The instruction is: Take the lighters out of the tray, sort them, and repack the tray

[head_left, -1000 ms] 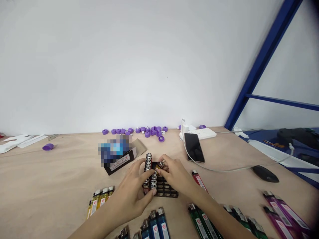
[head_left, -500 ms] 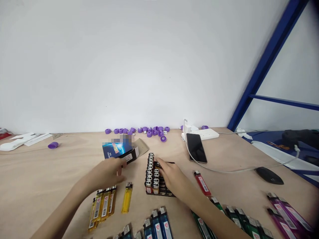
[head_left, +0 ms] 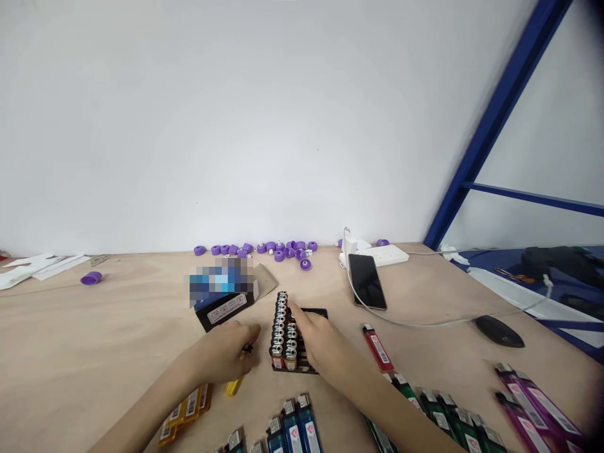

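Note:
My left hand [head_left: 231, 352] is closed over a loose yellow lighter [head_left: 233, 386], whose metal top shows between thumb and fingers. Several more amber-yellow lighters [head_left: 191, 406] lie partly hidden under my left forearm. In the middle, a black slotted tray [head_left: 315, 311] holds one long row of upright lighters [head_left: 279, 327] and a shorter second row [head_left: 291, 346]. My right hand [head_left: 323, 346] reaches over the tray's right part, thumb and fingers closed round a lighter [head_left: 292, 316] at the far end of the second row. Most of that lighter is hidden.
A box [head_left: 226, 308] stands beyond my left hand. Blue lighters [head_left: 299, 428], green lighters [head_left: 453, 418], purple lighters [head_left: 538, 402] and a red lighter [head_left: 377, 347] lie nearer me. Behind are purple caps [head_left: 290, 250], a phone [head_left: 368, 281], a power strip [head_left: 389, 254] and a mouse [head_left: 499, 331].
My left hand has left the box, come down nearer me and closed on the yellow lighter. The box has turned slightly. My right hand stays at the tray.

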The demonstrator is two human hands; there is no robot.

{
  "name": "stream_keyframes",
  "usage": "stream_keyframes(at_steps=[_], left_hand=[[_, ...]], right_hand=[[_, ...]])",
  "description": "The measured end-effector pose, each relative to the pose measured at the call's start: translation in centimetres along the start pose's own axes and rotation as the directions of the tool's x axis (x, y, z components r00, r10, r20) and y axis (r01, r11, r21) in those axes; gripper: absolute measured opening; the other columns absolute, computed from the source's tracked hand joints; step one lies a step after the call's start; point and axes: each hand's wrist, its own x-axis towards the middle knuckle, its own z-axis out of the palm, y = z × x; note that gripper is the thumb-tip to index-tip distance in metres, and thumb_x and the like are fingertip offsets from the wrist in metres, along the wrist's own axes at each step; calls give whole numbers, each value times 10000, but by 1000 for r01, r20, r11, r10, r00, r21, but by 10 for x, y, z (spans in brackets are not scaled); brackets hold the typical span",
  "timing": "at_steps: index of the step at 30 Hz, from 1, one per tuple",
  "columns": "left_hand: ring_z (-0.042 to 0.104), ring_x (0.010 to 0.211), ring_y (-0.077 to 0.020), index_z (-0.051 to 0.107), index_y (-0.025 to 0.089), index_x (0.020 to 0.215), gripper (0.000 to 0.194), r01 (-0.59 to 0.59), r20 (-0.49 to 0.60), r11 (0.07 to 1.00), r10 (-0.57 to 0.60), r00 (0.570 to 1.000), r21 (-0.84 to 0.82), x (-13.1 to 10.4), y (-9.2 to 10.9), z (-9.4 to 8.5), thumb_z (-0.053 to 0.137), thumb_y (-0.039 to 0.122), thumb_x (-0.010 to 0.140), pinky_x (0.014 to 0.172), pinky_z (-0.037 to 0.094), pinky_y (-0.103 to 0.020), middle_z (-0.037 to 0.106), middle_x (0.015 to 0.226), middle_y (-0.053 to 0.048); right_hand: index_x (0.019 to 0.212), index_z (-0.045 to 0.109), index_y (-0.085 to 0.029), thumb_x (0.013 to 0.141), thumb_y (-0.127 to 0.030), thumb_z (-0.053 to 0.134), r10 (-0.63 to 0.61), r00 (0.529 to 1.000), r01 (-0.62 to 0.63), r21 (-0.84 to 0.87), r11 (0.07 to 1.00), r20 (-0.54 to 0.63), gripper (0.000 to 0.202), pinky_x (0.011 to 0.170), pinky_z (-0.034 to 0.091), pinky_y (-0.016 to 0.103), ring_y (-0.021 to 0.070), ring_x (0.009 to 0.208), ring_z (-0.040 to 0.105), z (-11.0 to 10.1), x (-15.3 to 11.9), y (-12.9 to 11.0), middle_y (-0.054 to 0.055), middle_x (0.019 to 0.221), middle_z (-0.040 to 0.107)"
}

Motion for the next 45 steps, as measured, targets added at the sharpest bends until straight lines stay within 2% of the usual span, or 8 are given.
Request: stream_keyframes(at_steps=[7, 13, 18, 22, 28, 36, 41, 45], left_hand=[[624, 683, -227, 559, 221, 896, 84, -64, -120, 992, 50, 991, -113, 1, 4, -9, 495, 217, 842, 597, 379, -293, 658, 687, -4], [587, 734, -209, 542, 205, 1167, 282, -82, -224, 961, 22, 974, -264, -4, 4, -16, 410, 329, 951, 658, 425, -313, 644, 800, -24], [467, 626, -156, 412, 220, 1382, 449, -225, -266, 662, 40, 963, -715, -10, 14, -13, 427, 412, 977, 587, 391, -285, 523, 700, 40], [503, 595, -141, 294, 218, 1480, 575, -245, -245, 458, 60, 968, -855, -13, 28, -12, 500, 379, 968, 567, 389, -272, 521, 652, 65], [578, 557, -152, 182, 212, 1538, 690, -219, -214, 429, 60, 975, -877, -16, 37, -9, 529, 345, 957, 576, 437, -289, 597, 619, 59], [590, 537, -147, 209, 248, 1528, 694, -225, -218, 375, 62, 974, -899, -18, 48, -8, 557, 383, 943, 573, 473, -283, 584, 610, 71], [646, 627, -172, 352, 231, 1469, 528, -303, -362, 625, 35, 932, -719, -13, 35, -12, 491, 323, 968, 647, 524, -331, 683, 710, 17], [666, 976, -234, 440, 271, 1402, 468, -322, -488, 845, 84, 869, -427, -9, 23, -9, 519, 266, 941, 847, 546, -426, 689, 1137, -81]], right_hand=[[1535, 305, -165, 745, 115, 369, -22, 1000, 22, -38, 999, 5, 841, 893, 465, 331, 283, 1104, 623, 7, -1, 1, 161, 1187, 665], [1502, 326, -123, 813, 32, 426, 11, 998, -10, 17, 1000, -63, 713, 747, 486, 330, 274, 918, 670, -9, -2, 0, 162, 1054, 698], [1137, 635, -197, 950, -162, 460, -40, 961, 161, 437, 885, -273, 258, 855, 494, 307, 203, 965, 666, -25, -5, -6, 70, 1038, 722], [1007, 661, -204, 938, -247, 511, -50, 975, 191, 697, 691, -218, 171, 780, 513, 286, 186, 894, 679, -25, -7, -8, 32, 927, 721], [890, 625, -188, 877, -234, 550, -13, 984, 147, 773, 617, -177, 89, 695, 497, 271, 160, 765, 631, -18, -6, -9, 9, 802, 661], [820, 593, -189, 849, -239, 585, -10, 979, 156, 716, 680, -204, 59, 572, 434, 231, 125, 636, 539, -20, -10, -17, -35, 671, 564], [855, 636, -196, 863, -294, 574, 32, 952, 200, 700, 685, -304, 116, 673, 512, 266, 157, 733, 638, -30, -4, -1, 7, 773, 666], [826, 653, -196, 816, -357, 603, 191, 859, 172, 618, 767, -475, 168, 679, 534, 299, 182, 714, 661, -40, 7, 25, 30, 764, 693]])
